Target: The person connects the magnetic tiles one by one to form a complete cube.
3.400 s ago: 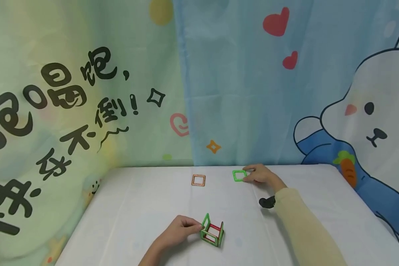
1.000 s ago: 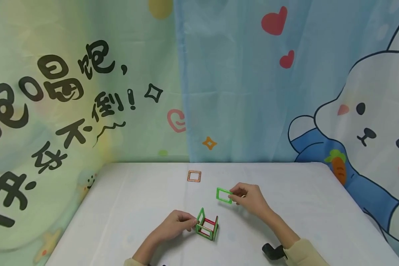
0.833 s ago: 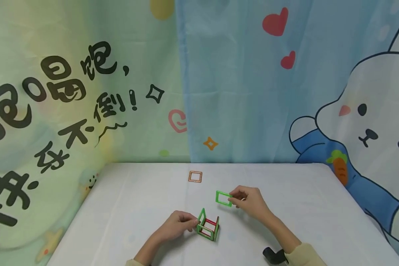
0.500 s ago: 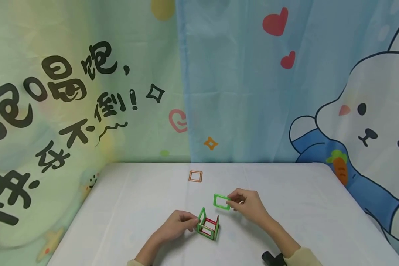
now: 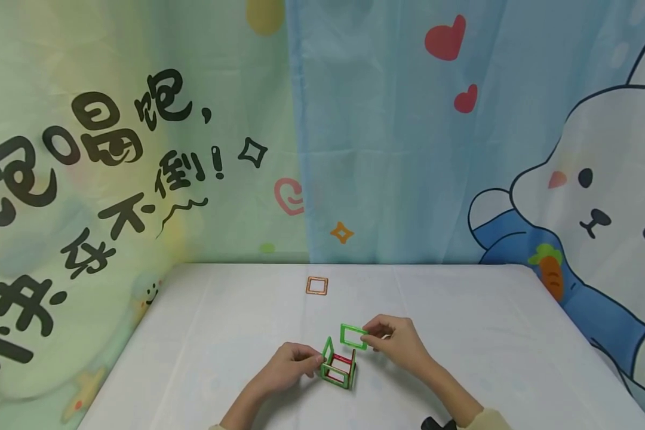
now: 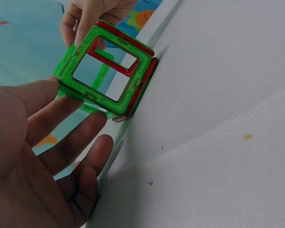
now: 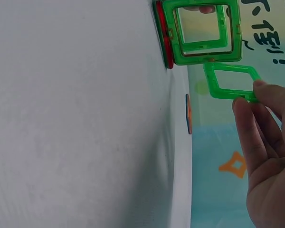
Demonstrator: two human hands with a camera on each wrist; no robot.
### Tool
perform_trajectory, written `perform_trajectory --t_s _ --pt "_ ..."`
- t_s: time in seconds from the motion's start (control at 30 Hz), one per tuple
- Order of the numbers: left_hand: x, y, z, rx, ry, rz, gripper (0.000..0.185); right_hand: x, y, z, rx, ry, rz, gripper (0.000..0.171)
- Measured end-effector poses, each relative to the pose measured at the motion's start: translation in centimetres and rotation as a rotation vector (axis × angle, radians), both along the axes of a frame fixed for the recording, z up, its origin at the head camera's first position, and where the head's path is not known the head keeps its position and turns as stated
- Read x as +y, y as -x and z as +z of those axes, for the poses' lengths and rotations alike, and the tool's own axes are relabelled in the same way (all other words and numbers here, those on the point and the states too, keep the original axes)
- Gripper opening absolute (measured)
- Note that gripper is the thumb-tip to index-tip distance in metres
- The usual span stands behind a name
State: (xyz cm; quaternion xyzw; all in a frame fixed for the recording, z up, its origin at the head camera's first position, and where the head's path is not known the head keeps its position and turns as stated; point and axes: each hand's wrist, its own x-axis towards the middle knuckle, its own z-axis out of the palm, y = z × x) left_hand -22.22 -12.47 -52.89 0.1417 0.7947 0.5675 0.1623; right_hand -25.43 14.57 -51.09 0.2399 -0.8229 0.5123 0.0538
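Near the front of the table stands a small open box of green and red square magnetic tiles (image 5: 337, 377). My left hand (image 5: 289, 365) pinches its left green side between thumb and fingers, as the left wrist view also shows. A loose green magnetic tile (image 5: 346, 343) is held up by my right hand (image 5: 397, 341), pinched at its right edge. That tile hangs just behind and above the box; in the right wrist view the loose tile (image 7: 218, 94) appears close to the box's green wall (image 7: 206, 61), and whether they touch I cannot tell.
An orange square tile (image 5: 316, 285) lies flat toward the back of the white table (image 5: 220, 310). Behind the table's far edge hangs a printed curtain (image 5: 387, 149). A black object (image 5: 436, 424) sits at my right wrist.
My right hand has drawn the green tile from the back right of the table toward me and leftward, up to the box. The left hand keeps its hold on the box in nearly the same place.
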Motion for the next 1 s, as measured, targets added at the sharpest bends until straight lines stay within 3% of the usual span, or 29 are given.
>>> perform_trajectory --t_s 0.27,0.63,1.0 --pt "0.0 0.1 -0.3 0.012 -0.011 -0.009 0.023 -0.6 -0.5 0.0 -0.064 0.031 0.027 0.009" --pt "0.0 0.0 -0.2 0.011 -0.011 -0.008 0.024 -1.8 -2.7 3.3 -0.065 0.013 0.032 0.007" --pt "0.0 -0.1 -0.2 0.004 -0.023 -0.008 0.026 -2.0 -2.7 2.6 -0.095 0.023 0.035 0.007"
